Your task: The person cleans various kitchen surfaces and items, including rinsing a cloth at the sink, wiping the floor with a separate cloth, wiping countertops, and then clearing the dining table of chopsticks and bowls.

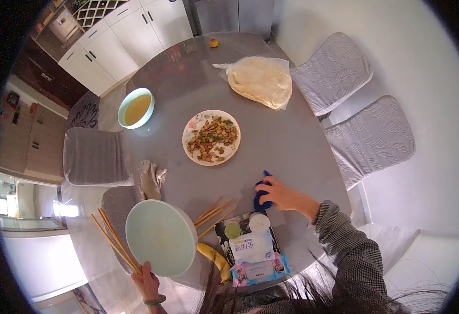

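My left hand grips a few wooden chopsticks that point up and to the left. It is at the rim of a large pale green bowl, which is tilted over the table's left front edge and looks held too. Only faint residue shows inside the bowl. My right hand presses a dark blue cloth onto the grey table, fingers curled over it. More wooden chopsticks lie on the table between the bowl and the cloth.
A floral plate holds sliced cooked food. Beyond are a bowl of broth, bagged flatbread and a small fruit. A grey rag lies left. Nearby are a banana, wipes, tissues and two lidded containers.
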The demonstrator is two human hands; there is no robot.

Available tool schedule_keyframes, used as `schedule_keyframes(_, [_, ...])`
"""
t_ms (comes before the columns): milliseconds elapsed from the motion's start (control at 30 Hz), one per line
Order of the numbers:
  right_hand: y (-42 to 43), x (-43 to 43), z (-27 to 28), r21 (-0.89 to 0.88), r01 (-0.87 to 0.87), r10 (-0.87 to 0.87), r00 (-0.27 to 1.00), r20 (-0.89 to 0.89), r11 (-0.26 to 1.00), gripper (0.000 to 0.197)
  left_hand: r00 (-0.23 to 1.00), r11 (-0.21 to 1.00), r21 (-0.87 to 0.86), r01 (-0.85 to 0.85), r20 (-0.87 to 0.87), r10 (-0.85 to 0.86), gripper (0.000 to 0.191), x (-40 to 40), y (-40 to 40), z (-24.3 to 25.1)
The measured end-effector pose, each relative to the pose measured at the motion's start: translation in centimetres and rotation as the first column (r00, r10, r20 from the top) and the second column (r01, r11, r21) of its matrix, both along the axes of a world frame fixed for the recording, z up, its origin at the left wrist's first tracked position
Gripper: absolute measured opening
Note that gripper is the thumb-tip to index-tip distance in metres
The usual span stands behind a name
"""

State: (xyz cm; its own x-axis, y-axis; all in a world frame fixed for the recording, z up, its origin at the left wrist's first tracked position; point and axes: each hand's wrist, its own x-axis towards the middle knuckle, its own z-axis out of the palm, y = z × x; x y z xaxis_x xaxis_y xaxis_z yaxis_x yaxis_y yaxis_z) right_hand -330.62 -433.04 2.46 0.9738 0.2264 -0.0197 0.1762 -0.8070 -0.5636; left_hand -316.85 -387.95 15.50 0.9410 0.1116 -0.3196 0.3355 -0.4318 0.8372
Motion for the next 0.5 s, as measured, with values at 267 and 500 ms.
schedule_keyframes(267, [-1.9,-12.0,-0.6,-0.033,0.400,-0.396,0.915,0.081,0.916,0.046,0.982,0.977,-0.108,0.183,0.059,-0.178,0.033,0.7,-0.7,0.2])
schedule_keyframes(500, [3.3,-20.2,0.0,-0.149,0.638,-0.633,0.770,0.082,0.756,0.048,0.972,0.968,-0.107,0.228,0.084,-0.220,0.033,0.0,0.1,0.3])
